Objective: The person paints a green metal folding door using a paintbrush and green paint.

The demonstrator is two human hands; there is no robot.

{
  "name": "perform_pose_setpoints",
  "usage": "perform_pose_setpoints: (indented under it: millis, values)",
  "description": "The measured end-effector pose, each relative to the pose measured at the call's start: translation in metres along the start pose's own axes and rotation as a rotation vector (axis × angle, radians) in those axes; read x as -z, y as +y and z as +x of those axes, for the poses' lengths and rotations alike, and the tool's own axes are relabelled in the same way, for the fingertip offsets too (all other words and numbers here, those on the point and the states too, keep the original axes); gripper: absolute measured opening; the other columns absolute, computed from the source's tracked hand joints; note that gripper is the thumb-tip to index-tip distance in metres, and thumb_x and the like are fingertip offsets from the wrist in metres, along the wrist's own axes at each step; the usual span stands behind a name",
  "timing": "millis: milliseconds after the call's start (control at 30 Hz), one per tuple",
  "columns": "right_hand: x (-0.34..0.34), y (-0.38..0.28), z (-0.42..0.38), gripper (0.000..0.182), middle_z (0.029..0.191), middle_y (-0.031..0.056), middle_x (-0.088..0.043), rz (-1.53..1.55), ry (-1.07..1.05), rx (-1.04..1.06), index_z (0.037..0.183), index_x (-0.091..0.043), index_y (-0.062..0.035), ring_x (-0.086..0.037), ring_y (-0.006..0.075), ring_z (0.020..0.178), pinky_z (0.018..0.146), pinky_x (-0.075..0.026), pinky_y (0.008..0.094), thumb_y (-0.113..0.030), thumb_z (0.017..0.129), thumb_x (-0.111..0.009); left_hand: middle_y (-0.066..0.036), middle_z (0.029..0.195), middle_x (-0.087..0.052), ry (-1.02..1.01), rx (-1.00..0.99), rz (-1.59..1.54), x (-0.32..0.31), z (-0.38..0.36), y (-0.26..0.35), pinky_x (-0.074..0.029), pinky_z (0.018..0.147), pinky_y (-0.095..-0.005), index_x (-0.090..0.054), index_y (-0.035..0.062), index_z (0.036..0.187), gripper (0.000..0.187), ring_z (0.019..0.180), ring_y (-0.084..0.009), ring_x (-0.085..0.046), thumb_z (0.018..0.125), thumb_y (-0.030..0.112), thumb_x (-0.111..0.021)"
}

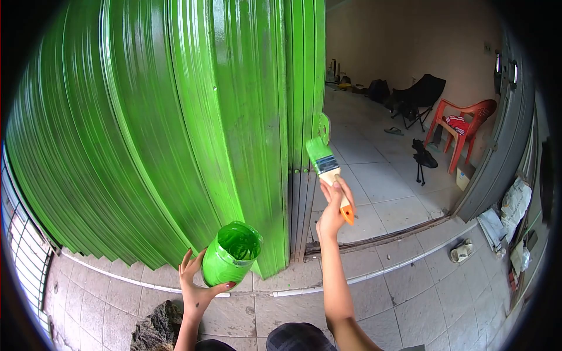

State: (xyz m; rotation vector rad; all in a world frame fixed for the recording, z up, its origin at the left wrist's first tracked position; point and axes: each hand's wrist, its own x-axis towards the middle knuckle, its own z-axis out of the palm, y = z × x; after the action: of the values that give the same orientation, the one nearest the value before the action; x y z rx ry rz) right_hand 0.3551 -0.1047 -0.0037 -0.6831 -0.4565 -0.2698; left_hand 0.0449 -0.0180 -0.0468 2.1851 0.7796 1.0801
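right hand (332, 206) closed round paintbrush (329, 174), bristles at folding green shutter (175, 128) edge | left hand (196, 279) clasping paint cup (232, 254), low beside shutter foot | best: long vertical strokes along ribs; light load; cup kept level; red chair (465, 126) beyond

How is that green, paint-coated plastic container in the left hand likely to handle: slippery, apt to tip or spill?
The green paint-coated plastic container is probably slippery, since paint covers its outside. It is open-topped with wet paint inside, so tilting likely spills. The left hand grips it only from one side, so the hold seems less than secure.
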Motion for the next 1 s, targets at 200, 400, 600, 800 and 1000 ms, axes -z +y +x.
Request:
perform_pose_setpoints:
  millis: [200, 400, 600, 800, 1000]
  values:
    - [0.001, -0.016, 0.0, 0.025, 0.098, 0.0205, -0.065, -0.048, -0.046, -0.025, 0.106, -0.058, 0.0098, -0.069, 0.0313, 0.084, 0.08, -0.056, 0.039, -0.007, 0.089, -0.056, -0.016, 0.112, -0.065, -0.01, 0.002, 0.006, 0.001, 0.0, 0.003, -0.025, 0.109, -0.0509, -0.06, 0.0014, 0.123, 0.088, 0.131, -0.0366, -0.037, 0.049, 0.039, -0.09]
    - [0.032, -0.017, 0.011, 0.024, 0.098, 0.0195, -0.064, -0.015, -0.087, -0.115, 0.105, -0.059, 0.0093, -0.068, 0.0296, 0.081, 0.079, -0.057, 0.0384, -0.008, 0.089, -0.059, -0.017, 0.118, -0.063, -0.001, 0.009, 0.018, 0.003, 0.002, 0.006, -0.028, 0.108, -0.05, -0.061, -0.0028, 0.12, 0.088, 0.133, -0.038, -0.038, 0.047, 0.038, -0.089]
    - [0.033, -0.005, 0.006, 0.021, 0.1, 0.0177, -0.064, -0.184, -0.181, 0.06, 0.103, -0.062, 0.0107, -0.066, 0.0244, 0.087, 0.079, -0.058, 0.0353, -0.006, 0.09, -0.058, -0.016, 0.116, -0.064, -0.021, 0.009, 0.006, 0.002, 0.001, 0.012, -0.027, 0.109, -0.0505, -0.06, -0.0001, 0.122, 0.088, 0.132, -0.0376, -0.037, 0.049, 0.039, -0.089]
    - [0.014, -0.019, -0.001, 0.01, 0.085, 0.0114, -0.069, -0.314, -0.133, 0.366, 0.093, -0.067, 0.0049, -0.066, 0.014, 0.077, 0.065, -0.053, 0.0253, -0.002, 0.088, -0.062, -0.016, 0.113, -0.064, 0.002, 0.001, 0.002, 0.002, 0.0, 0.008, -0.026, 0.109, -0.0507, -0.06, 0.0012, 0.123, 0.088, 0.131, -0.037, -0.037, 0.05, 0.041, -0.089]
    - [0.024, -0.011, -0.009, 0.009, 0.078, 0.0107, -0.07, -0.4, -0.191, 0.323, 0.091, -0.068, 0.0029, -0.066, 0.0135, 0.068, 0.061, -0.051, 0.0257, 0.001, 0.084, -0.063, -0.016, 0.115, -0.064, -0.004, 0.01, 0.02, 0.005, 0.001, 0.013, -0.027, 0.109, -0.0501, -0.06, -0.0002, 0.122, 0.088, 0.132, -0.037, -0.037, 0.049, 0.039, -0.089]
